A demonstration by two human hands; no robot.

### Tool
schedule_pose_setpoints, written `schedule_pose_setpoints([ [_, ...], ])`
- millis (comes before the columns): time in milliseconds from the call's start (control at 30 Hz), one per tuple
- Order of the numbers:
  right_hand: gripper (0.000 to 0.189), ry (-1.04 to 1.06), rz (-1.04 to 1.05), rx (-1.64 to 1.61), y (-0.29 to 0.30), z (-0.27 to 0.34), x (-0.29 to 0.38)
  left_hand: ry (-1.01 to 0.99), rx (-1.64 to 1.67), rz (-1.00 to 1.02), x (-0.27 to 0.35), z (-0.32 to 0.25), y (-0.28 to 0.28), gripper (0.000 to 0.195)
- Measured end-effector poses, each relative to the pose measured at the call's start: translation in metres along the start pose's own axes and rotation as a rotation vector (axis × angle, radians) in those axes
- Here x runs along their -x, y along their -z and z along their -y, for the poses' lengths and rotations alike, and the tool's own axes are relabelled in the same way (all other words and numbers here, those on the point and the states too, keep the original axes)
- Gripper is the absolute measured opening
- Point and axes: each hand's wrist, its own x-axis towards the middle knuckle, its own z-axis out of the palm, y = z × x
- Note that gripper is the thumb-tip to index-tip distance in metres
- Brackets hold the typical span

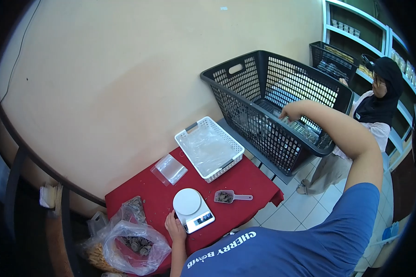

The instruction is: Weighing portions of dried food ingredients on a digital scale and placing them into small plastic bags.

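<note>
My left hand [175,226] rests on the red cloth, its fingers against the left side of a white kitchen scale [194,210] with a bare round platform. My right hand [293,110] reaches over the near rim into a large black plastic basket [260,104], above clear packs [306,133]; its fingertips are partly hidden, so whether it holds a pack cannot be told. Right of the scale lies a clear scoop [225,196] with dark spiral pieces. An open plastic bag [137,246] of similar dark spirals stands at lower left. Empty clear bags [170,169] lie behind the scale.
A white perforated basket [209,180] holding clear plastic bags stands at the back of the red-covered table [256,180]. A bag of yellowish pieces [100,258] sits at lower left. A person [374,104] stands beyond the black basket, near shelves [353,36] and a smaller black basket [334,62].
</note>
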Motion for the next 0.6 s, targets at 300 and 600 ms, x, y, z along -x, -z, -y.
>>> schedule_pose_setpoints([
  [300, 0.031, 0.436, -0.853, -0.078, 0.060, 0.109, 0.150, 0.041, 0.105, -0.073, -0.029, -0.017, 0.009, 0.044],
  [600, 0.017, 1.254, -1.222, 0.410, -0.067, 0.170, 0.184, -0.221, -0.126, -0.019, -0.195, -0.009, -0.025, 0.041],
])
